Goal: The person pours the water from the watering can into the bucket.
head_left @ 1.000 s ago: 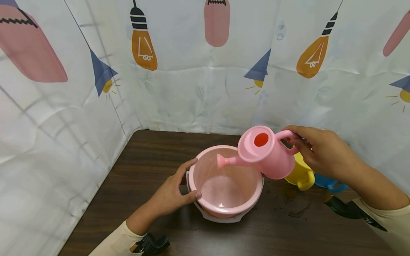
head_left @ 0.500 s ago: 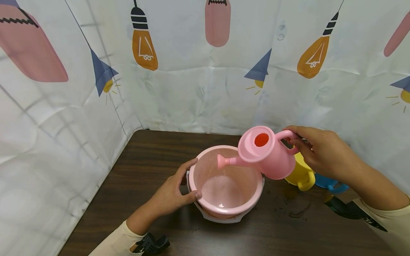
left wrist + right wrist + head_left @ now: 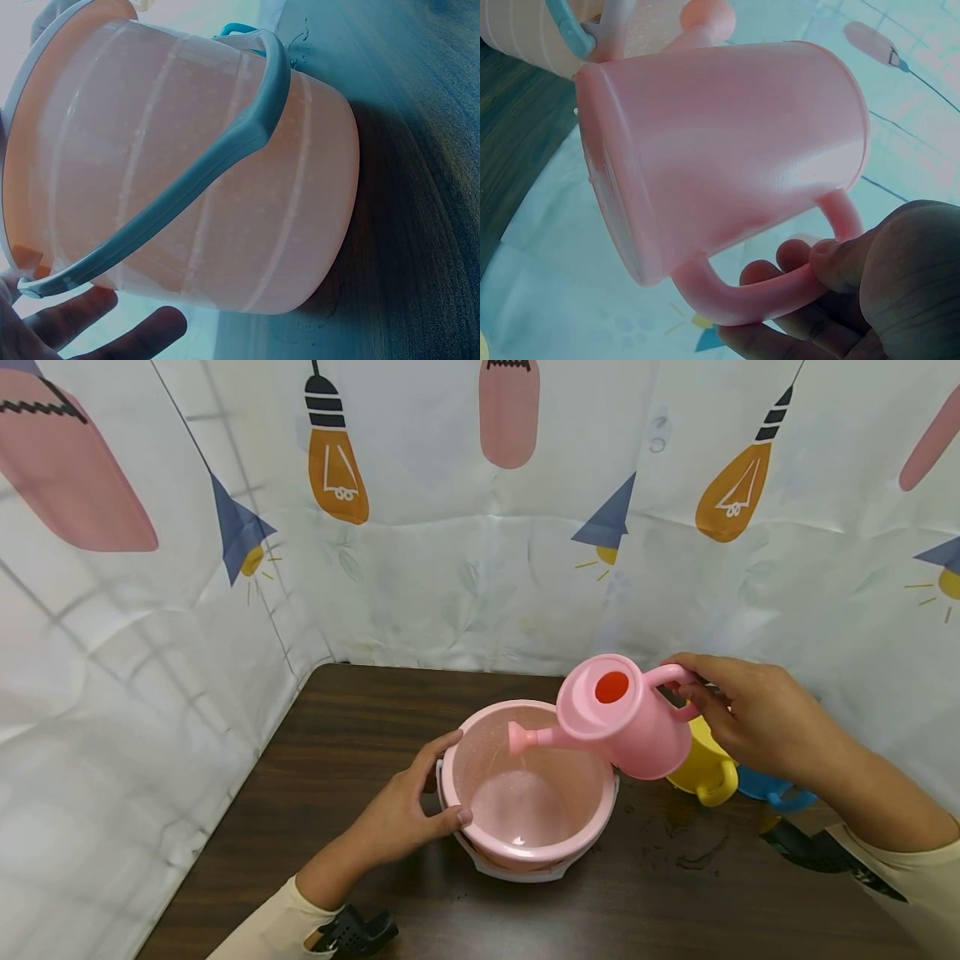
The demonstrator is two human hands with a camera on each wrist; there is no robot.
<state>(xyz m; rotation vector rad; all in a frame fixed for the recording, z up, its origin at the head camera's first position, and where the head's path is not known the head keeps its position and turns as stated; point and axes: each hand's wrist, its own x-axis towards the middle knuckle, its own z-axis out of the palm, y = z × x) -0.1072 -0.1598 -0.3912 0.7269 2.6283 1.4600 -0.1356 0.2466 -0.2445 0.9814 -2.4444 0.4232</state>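
Observation:
A pink watering can is held tilted by its handle in my right hand, its spout pointing left over the open mouth of a pink bucket. Thin streaks of water show below the spout's rose, against the bucket's inner wall. My left hand grips the bucket's left rim, thumb at the front and fingers at the side. In the left wrist view the bucket's handle hangs down along its outer wall. Fingers curl round the can's handle in the right wrist view.
Behind my right hand stand a yellow cup-like vessel with a handle and a blue one, both partly hidden. Small water spills lie on the dark wooden table right of the bucket. A printed curtain borders the back and left.
Both hands, the watering can and the bucket hold nearly the same position throughout. The can stays tilted over the bucket.

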